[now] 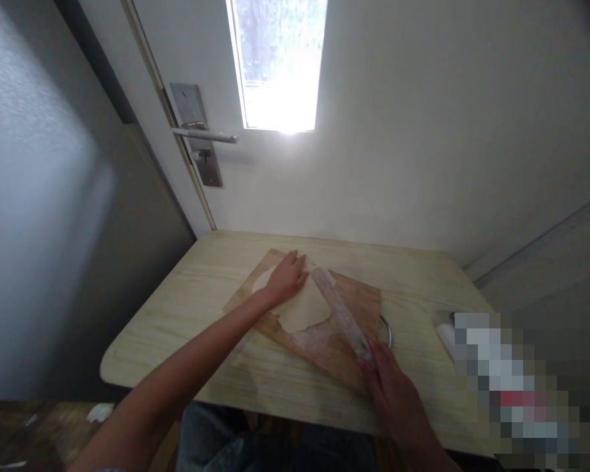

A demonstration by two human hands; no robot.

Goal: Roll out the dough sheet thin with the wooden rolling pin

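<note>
A thin sheet of pale dough [302, 308] with ragged edges lies on a wooden cutting board [361, 298]. My left hand [288, 276] rests flat on the upper part of the dough, its fingers stretched out. Gripped at its near end by my right hand [386, 373] is a long, flat, ruler-like strip [341, 308], pale and dusted with flour. This strip runs diagonally along the dough's right edge, its far end near the top of the board. Whether it presses on the dough, I cannot tell. White flour marks the board below the dough.
The board sits at an angle on a light wooden table [177, 295], with a metal handle [387, 331] at its right corner. A pixelated patch covers something at the table's right edge. Behind the table stands a white door with a lever handle [204, 136] and a bright window.
</note>
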